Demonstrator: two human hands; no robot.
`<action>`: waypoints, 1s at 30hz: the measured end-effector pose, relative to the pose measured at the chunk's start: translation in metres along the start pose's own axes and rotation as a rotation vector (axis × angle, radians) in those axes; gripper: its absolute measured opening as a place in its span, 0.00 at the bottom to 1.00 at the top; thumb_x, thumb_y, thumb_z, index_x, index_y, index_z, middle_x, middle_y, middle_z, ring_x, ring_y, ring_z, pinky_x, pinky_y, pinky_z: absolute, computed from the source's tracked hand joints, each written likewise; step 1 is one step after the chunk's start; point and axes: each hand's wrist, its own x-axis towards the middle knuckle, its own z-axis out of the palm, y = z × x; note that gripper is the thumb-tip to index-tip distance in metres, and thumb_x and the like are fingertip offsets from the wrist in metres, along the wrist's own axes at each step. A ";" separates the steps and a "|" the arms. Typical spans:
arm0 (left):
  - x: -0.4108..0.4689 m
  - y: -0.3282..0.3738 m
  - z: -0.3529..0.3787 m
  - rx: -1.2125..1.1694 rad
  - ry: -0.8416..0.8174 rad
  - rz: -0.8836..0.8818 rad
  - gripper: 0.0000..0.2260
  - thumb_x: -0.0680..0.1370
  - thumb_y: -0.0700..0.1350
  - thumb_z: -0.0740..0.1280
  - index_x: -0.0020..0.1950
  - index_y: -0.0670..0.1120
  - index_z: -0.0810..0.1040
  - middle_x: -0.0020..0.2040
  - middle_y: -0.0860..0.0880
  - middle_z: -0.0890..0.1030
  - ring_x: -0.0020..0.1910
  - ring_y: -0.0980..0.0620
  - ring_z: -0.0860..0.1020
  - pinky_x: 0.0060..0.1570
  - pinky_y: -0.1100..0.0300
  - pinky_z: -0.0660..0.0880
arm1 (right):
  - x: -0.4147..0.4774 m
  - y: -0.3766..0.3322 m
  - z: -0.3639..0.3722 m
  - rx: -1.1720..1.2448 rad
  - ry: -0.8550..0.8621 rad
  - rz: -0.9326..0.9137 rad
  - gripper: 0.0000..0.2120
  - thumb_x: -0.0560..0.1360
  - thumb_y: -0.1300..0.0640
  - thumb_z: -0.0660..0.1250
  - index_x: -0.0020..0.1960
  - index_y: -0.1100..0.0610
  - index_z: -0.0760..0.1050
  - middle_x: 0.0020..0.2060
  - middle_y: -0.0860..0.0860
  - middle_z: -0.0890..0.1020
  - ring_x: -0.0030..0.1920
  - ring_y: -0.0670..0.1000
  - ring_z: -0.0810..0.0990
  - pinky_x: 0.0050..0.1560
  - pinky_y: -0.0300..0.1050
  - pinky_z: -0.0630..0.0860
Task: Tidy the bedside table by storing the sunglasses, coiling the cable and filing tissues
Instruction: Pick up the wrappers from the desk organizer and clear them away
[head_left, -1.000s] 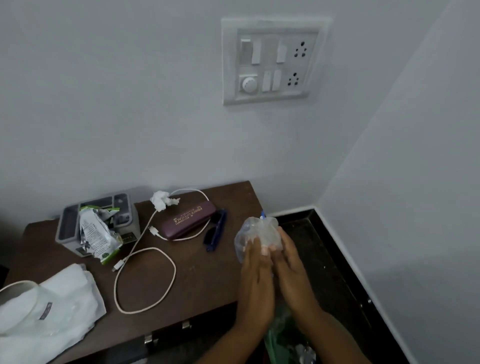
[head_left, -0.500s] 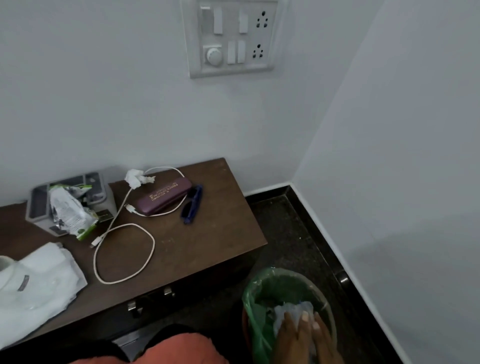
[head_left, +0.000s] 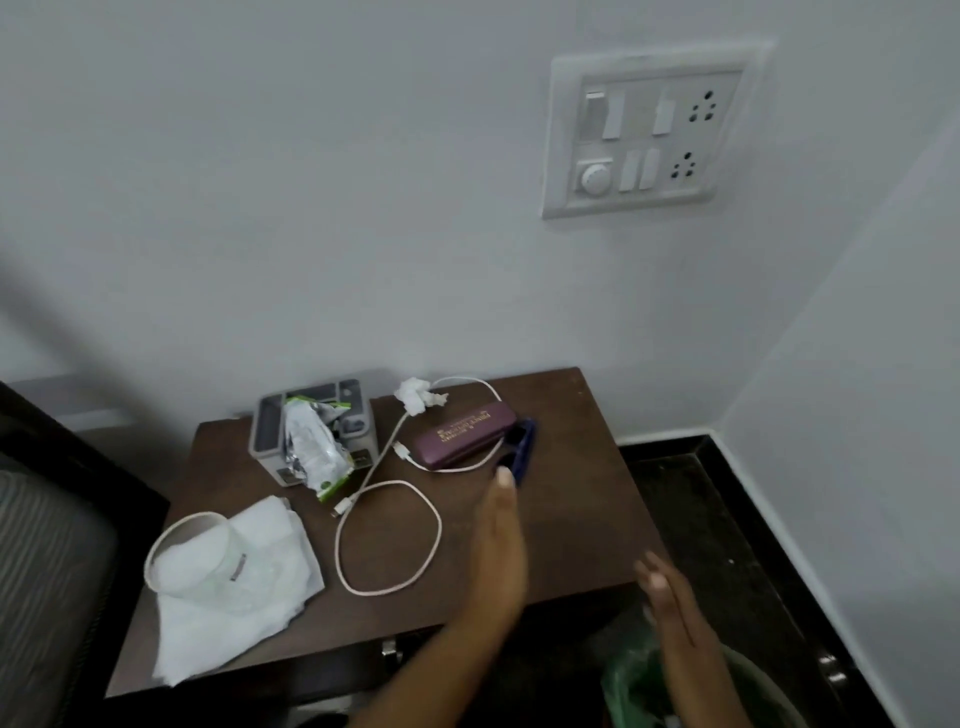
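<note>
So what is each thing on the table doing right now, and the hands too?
Glasses case: shut, lying flat.
Sunglasses: folded, outside the case.
Cable: loose, uncoiled.
Crumpled tissue: lying by the case.
Left hand: open, empty, fingertips near the sunglasses.
Right hand: open, empty, off the table's edge.

Bare strip of bedside table (head_left: 571, 519) right of centre frame, open to its right edge. Centre blocked by looped cable (head_left: 387, 538); behind it case (head_left: 465, 435) and sunglasses (head_left: 521, 448). Lower left taken by white cloth (head_left: 228, 587), organizer (head_left: 311, 426) at back. Bin (head_left: 631, 675) sits bottom right on floor.
</note>
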 end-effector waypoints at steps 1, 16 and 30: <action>0.018 0.010 -0.014 0.015 0.078 0.056 0.22 0.78 0.59 0.51 0.67 0.53 0.71 0.69 0.53 0.71 0.68 0.57 0.68 0.72 0.57 0.60 | 0.004 -0.014 0.015 0.001 -0.031 -0.079 0.18 0.72 0.36 0.56 0.59 0.39 0.71 0.64 0.49 0.75 0.64 0.51 0.72 0.68 0.55 0.67; 0.243 -0.028 -0.091 0.023 0.176 -0.045 0.33 0.70 0.70 0.57 0.53 0.43 0.80 0.54 0.40 0.81 0.56 0.42 0.78 0.63 0.43 0.71 | 0.149 -0.141 0.226 -0.544 -0.408 -0.322 0.28 0.76 0.68 0.54 0.75 0.59 0.53 0.73 0.59 0.61 0.73 0.58 0.58 0.75 0.54 0.47; 0.164 0.037 -0.073 -0.045 0.102 -0.022 0.28 0.81 0.58 0.46 0.66 0.40 0.73 0.66 0.39 0.74 0.66 0.45 0.72 0.69 0.51 0.65 | 0.109 -0.152 0.222 -0.151 -0.394 -0.343 0.15 0.80 0.50 0.54 0.57 0.58 0.74 0.55 0.55 0.80 0.53 0.53 0.78 0.50 0.43 0.72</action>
